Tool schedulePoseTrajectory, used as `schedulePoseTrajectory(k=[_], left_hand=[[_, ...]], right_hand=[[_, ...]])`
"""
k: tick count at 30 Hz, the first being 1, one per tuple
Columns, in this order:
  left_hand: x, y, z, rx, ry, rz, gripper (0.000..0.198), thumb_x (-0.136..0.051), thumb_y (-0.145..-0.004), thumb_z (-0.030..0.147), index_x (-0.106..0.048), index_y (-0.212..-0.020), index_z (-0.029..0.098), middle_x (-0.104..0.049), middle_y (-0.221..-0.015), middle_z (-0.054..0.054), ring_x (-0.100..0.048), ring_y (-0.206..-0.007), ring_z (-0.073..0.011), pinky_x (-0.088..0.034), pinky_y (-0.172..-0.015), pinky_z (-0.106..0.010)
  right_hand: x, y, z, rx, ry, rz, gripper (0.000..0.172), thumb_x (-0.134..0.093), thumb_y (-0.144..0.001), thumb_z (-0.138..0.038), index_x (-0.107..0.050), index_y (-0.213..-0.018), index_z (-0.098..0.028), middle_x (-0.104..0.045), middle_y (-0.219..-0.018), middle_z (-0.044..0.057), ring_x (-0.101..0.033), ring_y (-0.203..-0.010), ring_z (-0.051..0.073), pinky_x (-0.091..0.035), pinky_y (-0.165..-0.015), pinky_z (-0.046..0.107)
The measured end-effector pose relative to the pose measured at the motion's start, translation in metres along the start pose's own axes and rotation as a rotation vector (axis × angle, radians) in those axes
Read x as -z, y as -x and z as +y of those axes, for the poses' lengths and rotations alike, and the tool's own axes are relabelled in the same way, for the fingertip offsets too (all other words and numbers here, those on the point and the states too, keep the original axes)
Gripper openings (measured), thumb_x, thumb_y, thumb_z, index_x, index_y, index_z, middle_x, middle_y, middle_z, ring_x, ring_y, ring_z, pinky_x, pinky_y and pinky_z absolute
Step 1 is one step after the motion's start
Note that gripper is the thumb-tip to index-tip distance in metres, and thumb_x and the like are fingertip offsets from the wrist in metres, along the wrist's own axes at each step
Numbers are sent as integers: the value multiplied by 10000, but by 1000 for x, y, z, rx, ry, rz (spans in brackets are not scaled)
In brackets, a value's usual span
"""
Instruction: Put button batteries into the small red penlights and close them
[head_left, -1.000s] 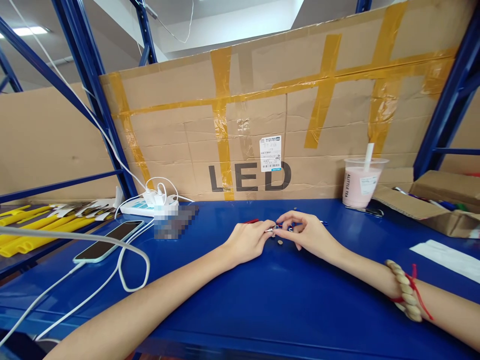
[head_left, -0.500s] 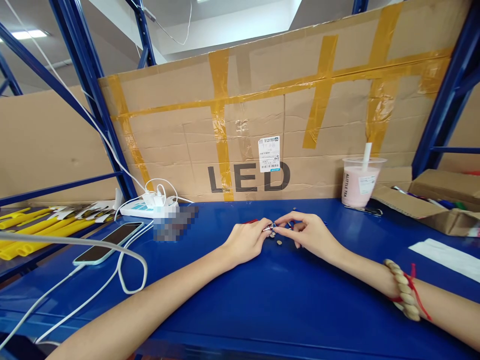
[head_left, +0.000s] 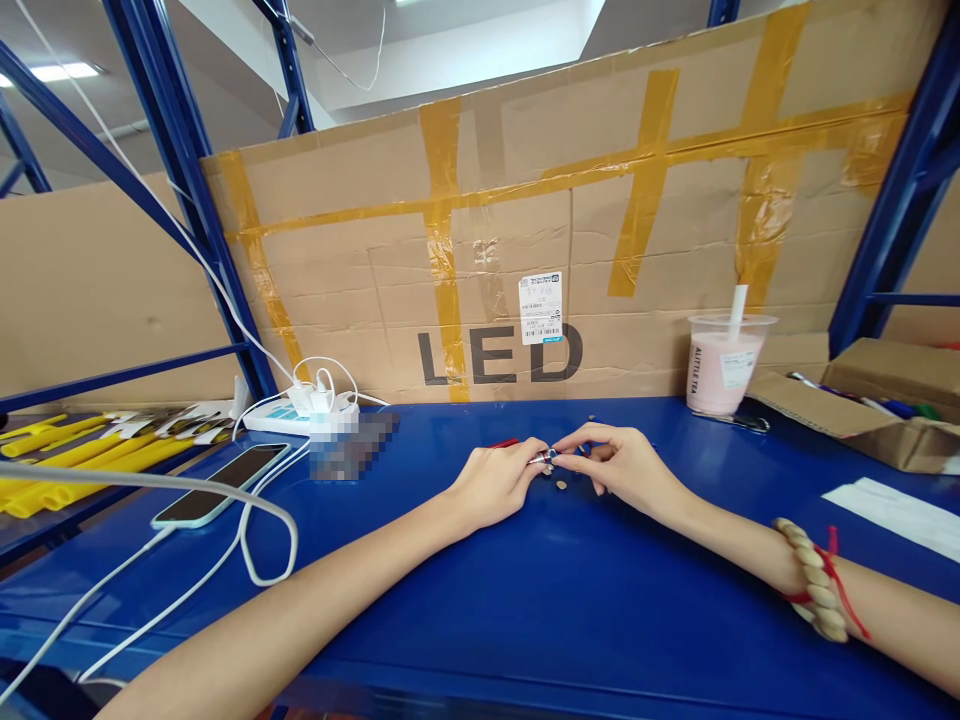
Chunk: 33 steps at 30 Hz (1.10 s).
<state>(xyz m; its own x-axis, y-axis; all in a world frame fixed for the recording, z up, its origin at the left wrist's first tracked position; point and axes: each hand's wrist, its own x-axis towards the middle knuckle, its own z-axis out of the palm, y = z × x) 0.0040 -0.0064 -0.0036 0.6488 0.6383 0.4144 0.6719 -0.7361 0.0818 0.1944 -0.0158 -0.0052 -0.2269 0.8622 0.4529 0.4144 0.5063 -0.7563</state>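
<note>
My left hand (head_left: 491,487) is closed around a small silver metal tube (head_left: 539,458), whose end pokes out past the fingertips. At that end, the thumb and index finger of my right hand (head_left: 619,465) come together in a pinch. What they pinch is too small to make out. Just below the fingertips a button cell (head_left: 561,485) lies on the blue tabletop (head_left: 510,610), with another small round piece close by, partly hidden. A thin red object (head_left: 504,442) shows behind my left hand.
On the left are a phone (head_left: 225,487) on a cable, a power strip (head_left: 300,410) and yellow tubes (head_left: 82,470). A pink drink cup (head_left: 724,368), an open carton (head_left: 885,410) with pens and white paper (head_left: 892,515) are on the right. Cardboard (head_left: 360,280) stands behind.
The whole view has shifted very slightly. My right fingertips have moved a little at the tube's end, while my left hand keeps its hold.
</note>
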Motion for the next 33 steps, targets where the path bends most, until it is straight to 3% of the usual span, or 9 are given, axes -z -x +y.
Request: schedulePoseTrajectory(k=[33], left_hand=[[2,1,1,4,5,-17,242,-259,-935,315,-467,-1032,237,-632,-942,11,-607,-809,-145,-418,-610,-207]], right_hand=[[0,0,-2,-37,25,-24,366,-662,-650,-487,-662,-801,-153,-631,-702,27,-480,-370,77,-393,-419,238]])
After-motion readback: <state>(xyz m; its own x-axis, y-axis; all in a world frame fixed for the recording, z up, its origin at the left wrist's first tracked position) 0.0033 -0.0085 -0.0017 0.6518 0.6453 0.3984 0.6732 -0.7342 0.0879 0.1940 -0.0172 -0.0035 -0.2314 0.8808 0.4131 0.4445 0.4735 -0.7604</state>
